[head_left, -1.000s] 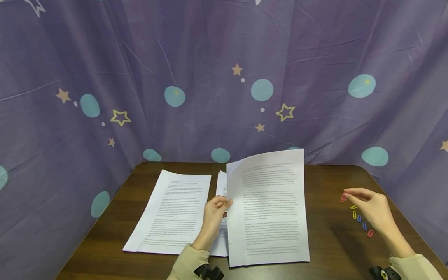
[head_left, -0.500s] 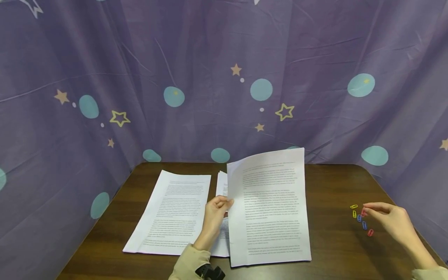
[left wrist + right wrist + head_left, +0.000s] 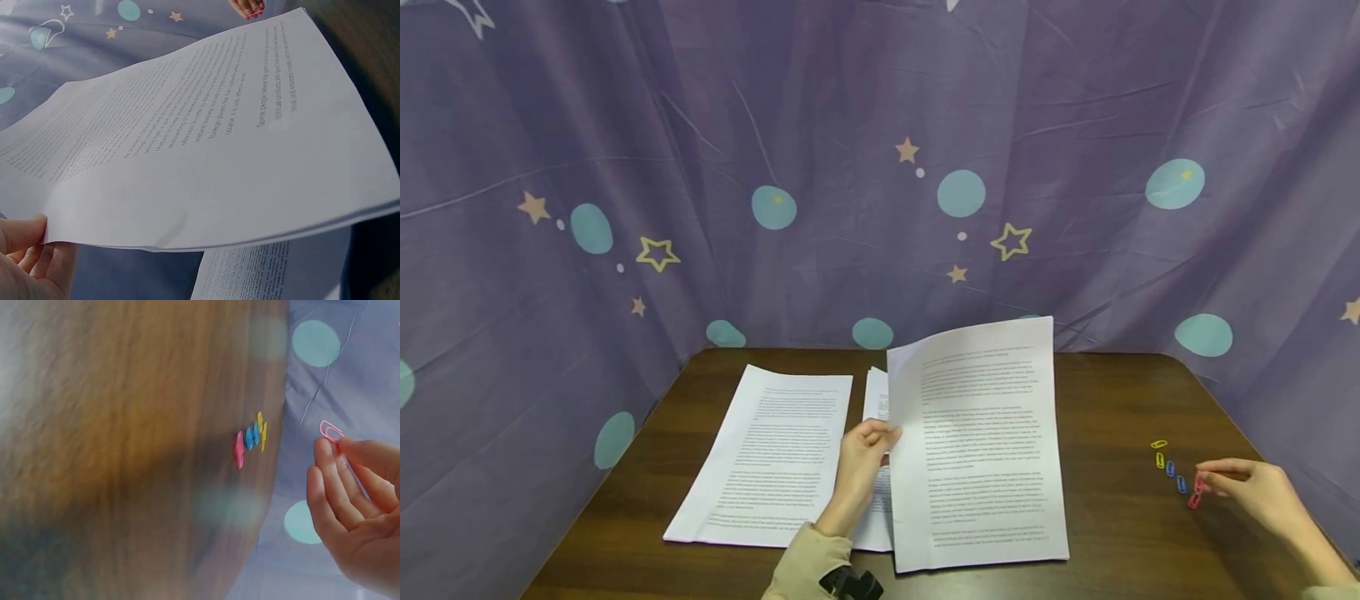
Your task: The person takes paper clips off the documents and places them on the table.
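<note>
My left hand (image 3: 859, 467) pinches the left edge of a printed paper stack (image 3: 977, 450), which stands raised and tilted in the head view. In the left wrist view, the thumb (image 3: 24, 234) lies on top of the sheets and the fingers are underneath. At the right, my right hand (image 3: 1255, 492) holds a pink paper clip (image 3: 330, 430) between thumb and fingertips. Just below it in the head view, a second pink paper clip (image 3: 1193, 501) lies on the table. Two blue paper clips (image 3: 1182, 484) and two yellow paper clips (image 3: 1160, 460) lie in a row beyond.
Another printed stack (image 3: 775, 458) lies flat on the left of the wooden table (image 3: 1120, 400). More printed sheets (image 3: 874, 517) lie partly hidden behind the raised stack. A purple patterned curtain (image 3: 850, 125) hangs behind and beside the table.
My right hand has moved right and toward me with the pink paper clip, passing along the row to its near end. The left hand and its paper stack have hardly moved.
</note>
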`<state>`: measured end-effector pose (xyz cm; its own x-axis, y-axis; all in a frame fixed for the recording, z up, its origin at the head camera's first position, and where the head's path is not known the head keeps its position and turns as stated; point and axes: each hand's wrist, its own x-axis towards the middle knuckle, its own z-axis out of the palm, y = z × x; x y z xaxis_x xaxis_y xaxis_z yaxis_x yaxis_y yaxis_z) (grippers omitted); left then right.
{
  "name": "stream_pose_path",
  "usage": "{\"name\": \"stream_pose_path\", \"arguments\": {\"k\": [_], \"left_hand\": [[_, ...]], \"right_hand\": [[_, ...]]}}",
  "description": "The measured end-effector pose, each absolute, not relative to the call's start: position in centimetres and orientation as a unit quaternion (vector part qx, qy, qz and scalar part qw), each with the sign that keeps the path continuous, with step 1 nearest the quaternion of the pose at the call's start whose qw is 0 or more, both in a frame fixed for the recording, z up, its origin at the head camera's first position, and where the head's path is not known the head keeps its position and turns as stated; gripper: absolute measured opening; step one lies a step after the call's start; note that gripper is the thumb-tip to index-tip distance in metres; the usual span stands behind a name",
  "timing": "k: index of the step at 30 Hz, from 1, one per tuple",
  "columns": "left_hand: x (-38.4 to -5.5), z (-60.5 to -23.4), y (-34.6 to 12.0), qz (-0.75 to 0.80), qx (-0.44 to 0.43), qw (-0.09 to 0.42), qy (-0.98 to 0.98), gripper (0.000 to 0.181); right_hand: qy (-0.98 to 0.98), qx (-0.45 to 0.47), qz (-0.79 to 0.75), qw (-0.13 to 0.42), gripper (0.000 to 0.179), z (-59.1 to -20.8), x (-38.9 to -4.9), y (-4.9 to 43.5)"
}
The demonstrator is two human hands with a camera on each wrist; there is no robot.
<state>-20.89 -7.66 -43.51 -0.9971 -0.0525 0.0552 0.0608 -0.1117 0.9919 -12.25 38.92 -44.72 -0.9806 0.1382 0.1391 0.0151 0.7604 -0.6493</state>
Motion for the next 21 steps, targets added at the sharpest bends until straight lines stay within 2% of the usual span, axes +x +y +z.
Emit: {"name": "stream_pose_path", "arguments": {"k": [9, 21], "left_hand": [[-20.9, -43.4, -7.6, -0.740, -0.002, 0.039, -0.672, 0.019], [-20.8, -43.5, -7.6, -0.745, -0.002, 0.038, -0.666, 0.015]], "right_hand": [[-0.936, -0.060, 0.344, 0.035, 0.026, -46.1, -11.9, 40.4], [-0.924, -0.063, 0.378, -0.002, 0.025, -47.2, -12.1, 41.6]]}}
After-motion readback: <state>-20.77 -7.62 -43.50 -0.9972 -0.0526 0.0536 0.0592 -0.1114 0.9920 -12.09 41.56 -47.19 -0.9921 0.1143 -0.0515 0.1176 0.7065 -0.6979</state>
